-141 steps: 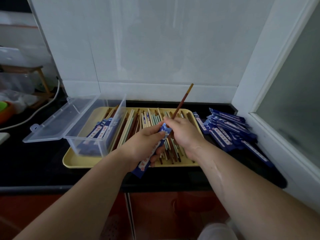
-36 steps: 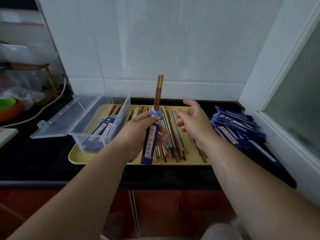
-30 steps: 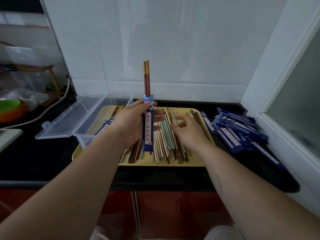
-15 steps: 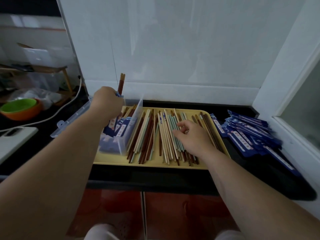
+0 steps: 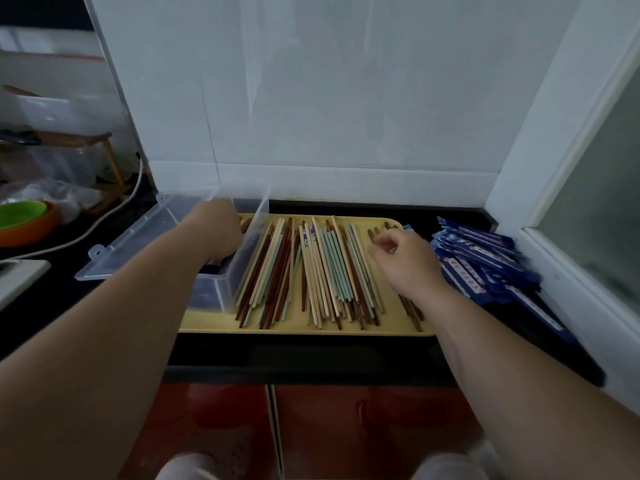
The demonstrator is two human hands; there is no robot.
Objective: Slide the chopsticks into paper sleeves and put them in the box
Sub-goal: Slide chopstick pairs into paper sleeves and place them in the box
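A yellow tray (image 5: 221, 323) on the black counter holds several loose brown, cream and pale green chopsticks (image 5: 322, 271). On the tray's left end stands a clear plastic box (image 5: 258, 223), its lid (image 5: 138, 240) open to the left and blue sleeved pairs inside. My left hand (image 5: 216, 232) is lowered into the box and grips the sleeved brown chopsticks; their ends show beside its knuckles and the fingers are hidden. My right hand (image 5: 405, 261) hovers over the tray's right end with fingers loosely curled, holding nothing. Beside it lies a pile of blue paper sleeves (image 5: 485, 265).
A white wall closes the back and a white window frame (image 5: 561, 271) the right. At far left sit a green bowl in an orange one (image 5: 24, 220), a white cable (image 5: 104, 223) and a white appliance corner (image 5: 17, 278). The counter's front edge (image 5: 304, 372) runs below the tray.
My left hand has come down from above the box into it with the sleeved pair. My right hand has lifted off the loose chopsticks and moved right toward the blue sleeves.
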